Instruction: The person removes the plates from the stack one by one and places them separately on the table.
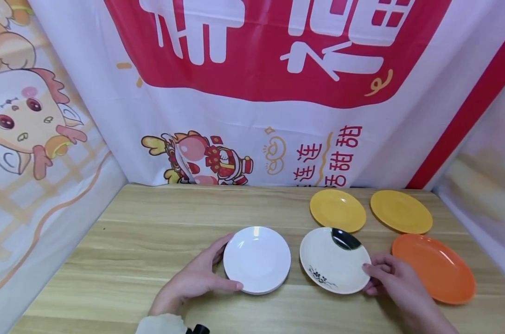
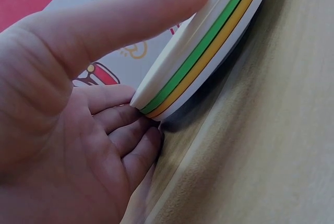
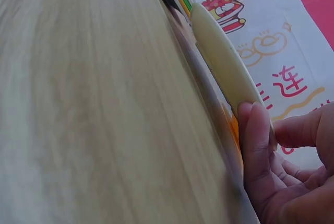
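Note:
A round white plate (image 1: 257,259) tops a stack near the front middle of the wooden table. In the left wrist view, green, yellow and white rims (image 2: 188,65) show beneath it. My left hand (image 1: 199,277) grips the stack's left side, thumb at the top rim and fingers at the lower edge. To the right, my right hand (image 1: 396,280) pinches the right rim of a cream plate (image 1: 333,264) with a dark patch and a small black plant print. From the right wrist view, that cream plate (image 3: 222,57) is held above the tabletop, thumb on one face and fingers on the other.
Two yellow plates (image 1: 337,211) lie at the back right of the table (image 1: 152,232). An orange oval plate (image 1: 437,269) lies in front of them, right beside my right hand. A printed red and white cloth (image 1: 252,116) hangs along the table's back edge.

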Demonstrator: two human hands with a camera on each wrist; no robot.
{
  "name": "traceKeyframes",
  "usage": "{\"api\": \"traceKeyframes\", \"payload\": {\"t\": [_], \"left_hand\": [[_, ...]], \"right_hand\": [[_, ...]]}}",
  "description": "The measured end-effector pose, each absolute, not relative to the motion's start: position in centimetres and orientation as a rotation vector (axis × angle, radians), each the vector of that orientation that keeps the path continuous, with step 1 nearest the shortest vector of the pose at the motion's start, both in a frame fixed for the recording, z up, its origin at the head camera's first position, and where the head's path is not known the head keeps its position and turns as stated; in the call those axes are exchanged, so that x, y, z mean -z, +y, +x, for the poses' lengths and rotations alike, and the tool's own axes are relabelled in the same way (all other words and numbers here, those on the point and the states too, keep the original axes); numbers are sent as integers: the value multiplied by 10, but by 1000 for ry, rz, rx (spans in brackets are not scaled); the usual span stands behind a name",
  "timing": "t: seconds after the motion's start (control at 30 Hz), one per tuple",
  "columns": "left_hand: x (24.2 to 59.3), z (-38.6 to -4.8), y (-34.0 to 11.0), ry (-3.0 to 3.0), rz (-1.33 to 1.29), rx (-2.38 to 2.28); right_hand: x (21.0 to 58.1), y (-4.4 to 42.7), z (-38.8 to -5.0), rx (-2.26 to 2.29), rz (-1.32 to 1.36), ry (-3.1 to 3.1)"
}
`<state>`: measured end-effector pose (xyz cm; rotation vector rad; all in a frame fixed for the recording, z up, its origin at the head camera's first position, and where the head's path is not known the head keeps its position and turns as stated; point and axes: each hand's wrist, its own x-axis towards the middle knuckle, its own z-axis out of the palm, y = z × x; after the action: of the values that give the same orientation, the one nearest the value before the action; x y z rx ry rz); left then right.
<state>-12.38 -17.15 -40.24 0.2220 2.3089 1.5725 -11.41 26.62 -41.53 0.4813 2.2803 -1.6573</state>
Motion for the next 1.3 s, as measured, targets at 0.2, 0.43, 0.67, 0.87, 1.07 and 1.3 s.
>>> {"api": "traceKeyframes", "payload": {"t": [0.2, 0.43, 0.67, 0.87, 1.07, 1.3], "left_hand": [[402, -124, -171, 2296, 190, -1581], [402, -124, -171, 2309, 187, -1573], [404, -123, -170, 2288, 199, -1590], [404, -122, -167, 2292, 185, -1585], [403, -120, -163, 2308, 179, -1582], [404, -119, -160, 2343, 177, -1583]], "right_hand": [[416, 274, -113, 1608, 520, 2276], [418, 280, -110, 1575, 571, 2269], [418, 284, -111, 1473, 589, 2304], [418, 290, -109, 1361, 572, 2366], [417, 293, -107, 1312, 558, 2396], [416, 292, -108, 1302, 553, 2398]]}}
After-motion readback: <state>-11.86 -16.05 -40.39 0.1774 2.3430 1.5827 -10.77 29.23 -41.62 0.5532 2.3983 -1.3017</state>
